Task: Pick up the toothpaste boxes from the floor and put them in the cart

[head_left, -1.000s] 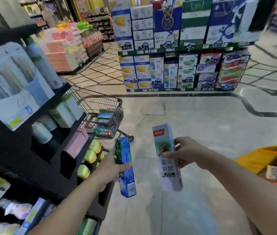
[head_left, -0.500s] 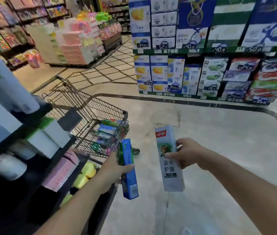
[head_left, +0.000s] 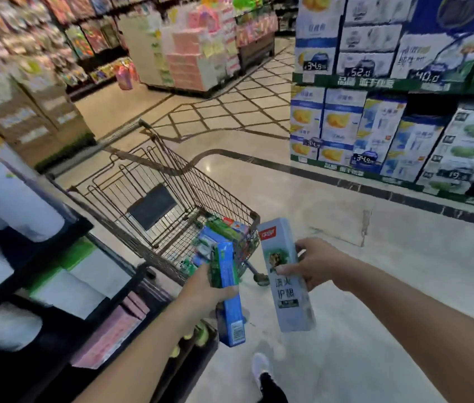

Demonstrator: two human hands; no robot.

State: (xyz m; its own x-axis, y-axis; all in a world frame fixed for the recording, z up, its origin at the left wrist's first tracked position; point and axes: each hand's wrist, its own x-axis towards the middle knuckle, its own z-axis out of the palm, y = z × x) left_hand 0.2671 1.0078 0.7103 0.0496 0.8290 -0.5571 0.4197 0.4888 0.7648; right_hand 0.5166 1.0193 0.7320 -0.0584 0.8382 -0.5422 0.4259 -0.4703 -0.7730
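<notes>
Both boxes carried closer to wire shopping cart (head_left: 171,205) since earlier frames. Blue toothpaste box (head_left: 230,295) gripped upright by left hand (head_left: 200,295), just short of basket rim; pale grey toothpaste box (head_left: 286,274) pinched mid-length by right hand (head_left: 314,264), fingers clamped. Boxes best lifted over rim, released low onto boxes already inside. Forearms extended, converging.
</notes>
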